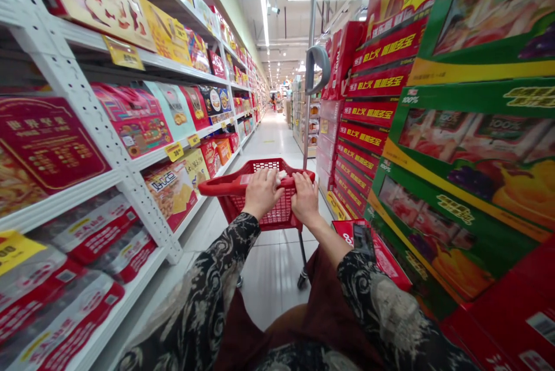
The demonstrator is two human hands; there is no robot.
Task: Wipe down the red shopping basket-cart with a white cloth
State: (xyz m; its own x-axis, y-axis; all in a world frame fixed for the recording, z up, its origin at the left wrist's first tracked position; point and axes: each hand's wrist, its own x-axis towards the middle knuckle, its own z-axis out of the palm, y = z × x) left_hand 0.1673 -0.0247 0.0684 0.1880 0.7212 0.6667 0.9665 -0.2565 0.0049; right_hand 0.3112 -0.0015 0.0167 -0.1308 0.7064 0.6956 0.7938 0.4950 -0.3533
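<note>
A red shopping cart (229,209) with a lattice basket stands right in front of me on the tiled floor. My left hand (262,193) is closed over the middle of its red handle (225,186). Farther right on the same bar, my right hand (305,196) wraps round the handle near its end. Something small and white (281,175) shows at the left fingertips; I cannot make out what it is. Most of the basket's inside is hidden by my hands and the handle.
White shelves (125,186) with boxed goods run along the left. Stacked red drink cartons (368,111) and green fruit boxes (472,128) line the right. A metal pole (309,122) with a grey loop (318,69) stands ahead. The tiled aisle (274,134) stretches forward.
</note>
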